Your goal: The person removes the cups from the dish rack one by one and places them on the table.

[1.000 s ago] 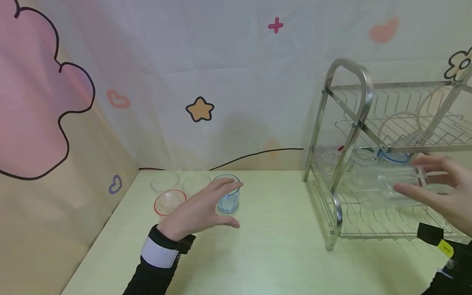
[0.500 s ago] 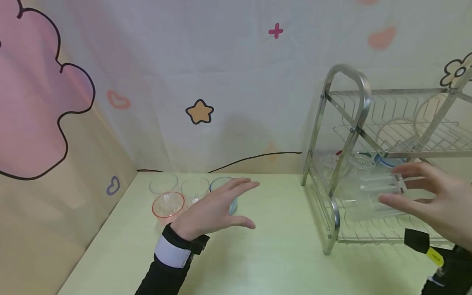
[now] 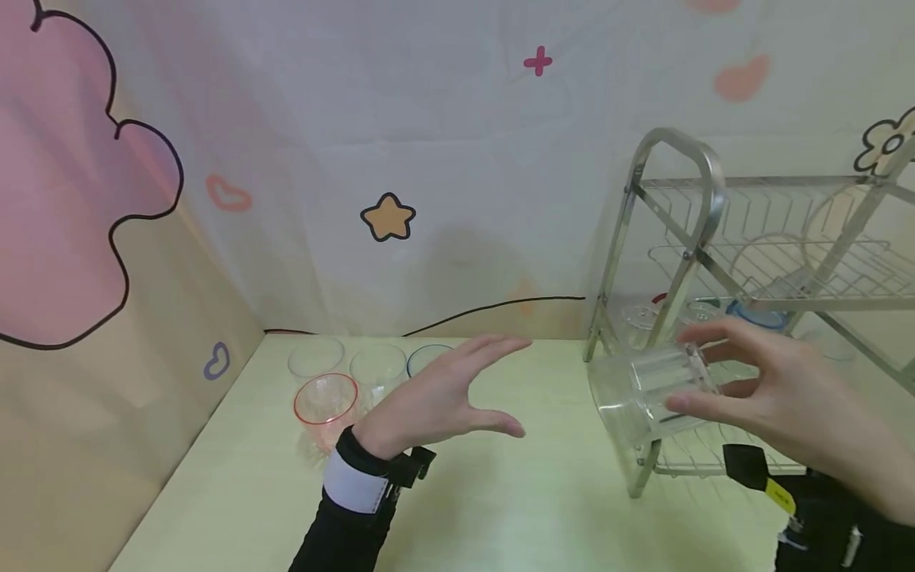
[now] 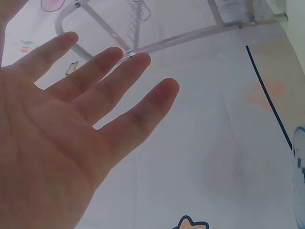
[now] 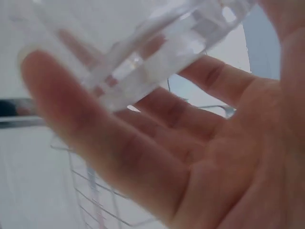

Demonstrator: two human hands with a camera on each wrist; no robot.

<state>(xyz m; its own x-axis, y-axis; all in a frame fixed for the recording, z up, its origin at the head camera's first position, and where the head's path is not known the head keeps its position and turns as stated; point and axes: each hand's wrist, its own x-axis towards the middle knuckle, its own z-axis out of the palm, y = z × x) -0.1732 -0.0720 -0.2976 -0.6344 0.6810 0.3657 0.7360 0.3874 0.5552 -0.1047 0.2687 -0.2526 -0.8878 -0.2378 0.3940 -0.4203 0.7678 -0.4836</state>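
My right hand [image 3: 758, 381] grips a clear drinking glass [image 3: 654, 389] by its base end, thumb below and fingers above. The glass lies sideways in the air, its mouth toward the left, in front of the dish rack's left end. In the right wrist view the thick glass base [image 5: 143, 57] sits between thumb and fingers. My left hand [image 3: 446, 393] hovers over the table, fingers and thumb spread apart, holding nothing; the left wrist view shows its bare palm [image 4: 52, 138]. Behind it stand a red-rimmed glass [image 3: 326, 409], clear glasses [image 3: 377, 365] and a partly hidden blue-rimmed glass [image 3: 427, 355].
A two-tier metal dish rack [image 3: 704, 183] stands on the right of the table [image 3: 543, 492]. Upside-down glasses [image 3: 638, 318] and one with a blue rim [image 3: 759, 316] sit on its lower tier. Clear round plates [image 3: 768, 258] stand in the upper tier. A printed curtain [image 3: 457, 159] hangs behind.
My right hand has carried the glass leftward, from over the rack's lower tier to the front of its left post. My left hand has shifted right, still spread.
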